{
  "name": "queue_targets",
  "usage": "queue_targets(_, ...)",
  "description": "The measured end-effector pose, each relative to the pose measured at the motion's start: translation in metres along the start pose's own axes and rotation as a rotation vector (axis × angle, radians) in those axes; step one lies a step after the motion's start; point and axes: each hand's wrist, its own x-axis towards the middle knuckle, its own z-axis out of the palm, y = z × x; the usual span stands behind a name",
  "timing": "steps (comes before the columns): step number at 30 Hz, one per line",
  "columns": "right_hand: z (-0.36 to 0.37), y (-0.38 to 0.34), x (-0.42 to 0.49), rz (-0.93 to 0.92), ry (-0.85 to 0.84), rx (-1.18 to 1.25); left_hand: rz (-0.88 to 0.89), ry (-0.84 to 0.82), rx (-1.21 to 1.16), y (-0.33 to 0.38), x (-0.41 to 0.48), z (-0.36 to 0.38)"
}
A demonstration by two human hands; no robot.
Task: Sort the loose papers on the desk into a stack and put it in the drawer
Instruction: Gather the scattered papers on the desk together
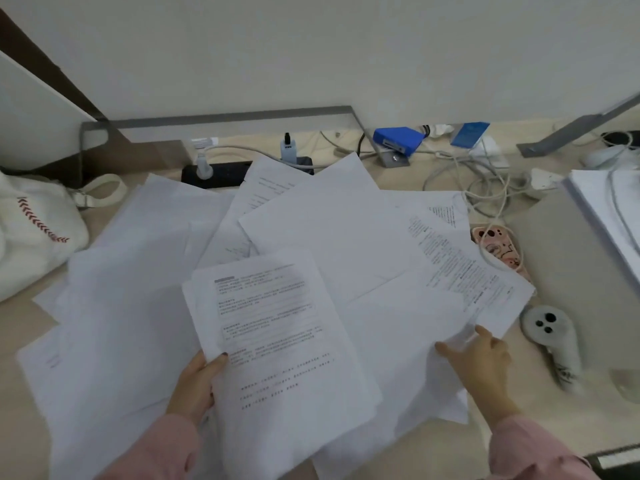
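While gripping a thin stack of sheets (277, 341) in the left hand (197, 386), touching a loose printed sheet (485, 289) with the right hand (481, 358).

Left thumb clamped on top of the stack's left edge, other fingers hidden beneath, with the stack spreading away from the grip between 1 and 3 o'clock. Right hand uncurled, fingers straight and spread, fingertips against the lower edge of the printed sheet, lying at 12 o'clock from it. Loose papers (329, 230) fanned and overlapping across the desk (429, 455), from 9 round to 2 o'clock of the stack. Around them: white bag (31, 230) at 9 o'clock, black power strip (214, 174) at 12, phone (498, 251) at 2 just beside the papers' edge, white controller (550, 334) at 3, near the right hand but apart.
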Motion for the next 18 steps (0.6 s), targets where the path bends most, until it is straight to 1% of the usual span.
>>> queue_targets(3, 0.0, 0.005, 0.007, -0.027, -0.013, 0.006, -0.002, 0.067, -0.04, -0.012, -0.005, 0.016)
queue_targets(5, -0.002, 0.007, 0.012, -0.024, -0.071, 0.026, -0.009, 0.105, -0.056, -0.02, -0.009, 0.025)
queue_targets(8, -0.007, 0.009, 0.016, -0.043, -0.187, -0.077, -0.002, 0.134, -0.044, -0.03, -0.017, 0.035)
queue_targets(11, -0.02, 0.003, 0.014, -0.103, -0.293, 0.094, -0.016, 0.176, -0.02, -0.036, -0.026, 0.041)
queue_targets(12, -0.028, -0.001, 0.012, -0.142, -0.305, 0.149, -0.011, 0.194, -0.008, -0.038, -0.03, 0.042)
queue_targets(15, -0.065, -0.019, 0.004, -0.317, -0.258, 0.275, -0.005, 0.23, 0.001, -0.039, -0.038, 0.043)
queue_targets(18, -0.109, -0.039, -0.001, -0.474, -0.143, 0.381, -0.013, 0.236, -0.022, -0.036, -0.043, 0.045)
